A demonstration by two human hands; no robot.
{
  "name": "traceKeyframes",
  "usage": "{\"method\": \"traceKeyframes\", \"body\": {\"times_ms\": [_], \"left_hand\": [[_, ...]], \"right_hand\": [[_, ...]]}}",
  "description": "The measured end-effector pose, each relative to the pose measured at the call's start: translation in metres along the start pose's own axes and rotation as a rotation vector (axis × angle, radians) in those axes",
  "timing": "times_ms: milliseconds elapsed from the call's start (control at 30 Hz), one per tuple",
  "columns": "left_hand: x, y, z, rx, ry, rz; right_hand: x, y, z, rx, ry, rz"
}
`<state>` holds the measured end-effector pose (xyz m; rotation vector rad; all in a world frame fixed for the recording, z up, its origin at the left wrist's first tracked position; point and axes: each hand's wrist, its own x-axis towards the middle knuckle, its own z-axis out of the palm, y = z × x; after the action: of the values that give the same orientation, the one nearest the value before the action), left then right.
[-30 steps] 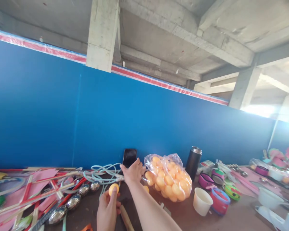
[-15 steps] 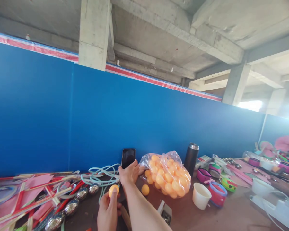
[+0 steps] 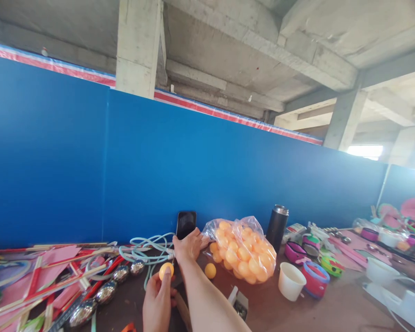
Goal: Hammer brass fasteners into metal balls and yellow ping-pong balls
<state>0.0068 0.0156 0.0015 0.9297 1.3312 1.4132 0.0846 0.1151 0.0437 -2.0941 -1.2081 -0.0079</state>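
Observation:
My left hand [image 3: 158, 297] is closed around an orange ping-pong ball [image 3: 166, 271], which shows above the thumb. My right arm crosses in front, and my right hand [image 3: 187, 248] reaches to the table's back edge, just below a dark phone [image 3: 186, 224] leaning on the blue panel. Its fingers look stretched out towards the clear bag of orange ping-pong balls [image 3: 244, 251]; their tips are partly hidden. Between my right forearm and the bag lies a loose ping-pong ball [image 3: 210, 271]. A pale blue-green cable [image 3: 147, 249] lies coiled left of my right hand.
Right of the bag stand a black bottle [image 3: 277, 226], a white paper cup [image 3: 292, 281] and a red-and-blue pouch [image 3: 315, 279]. A small open box [image 3: 239, 302] is near the front. Leftward lie shiny metal balls [image 3: 106, 292] and red and wooden sticks [image 3: 34, 281].
The view has shifted slightly, so the table's things appear a little further right. Both hands keep nearly the same pose, and the ping-pong ball stays in my left hand.

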Motion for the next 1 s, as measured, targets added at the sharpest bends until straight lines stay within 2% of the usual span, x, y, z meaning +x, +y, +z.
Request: {"method": "traceKeyframes", "body": {"times_ms": [267,500,767,900,1000], "left_hand": [[-0.001,0.002,0.0,0.019,-0.002,-0.015],[0.005,-0.007,0.001,-0.024,-0.033,-0.015],[-0.001,0.0,0.003,-0.027,-0.017,-0.013],[-0.002,0.0,0.003,-0.025,-0.018,-0.008],[0.001,-0.003,0.003,-0.026,-0.022,0.008]], "right_hand": [[0.002,0.004,0.008,-0.016,-0.022,-0.027],[0.008,0.009,-0.005,-0.138,-0.083,-0.08],[0.001,0.032,-0.038,-0.373,-0.206,-0.434],[-0.001,0.046,-0.051,-0.482,-0.226,-0.693],[0.007,0.054,-0.054,-0.538,-0.259,-0.866]]}}
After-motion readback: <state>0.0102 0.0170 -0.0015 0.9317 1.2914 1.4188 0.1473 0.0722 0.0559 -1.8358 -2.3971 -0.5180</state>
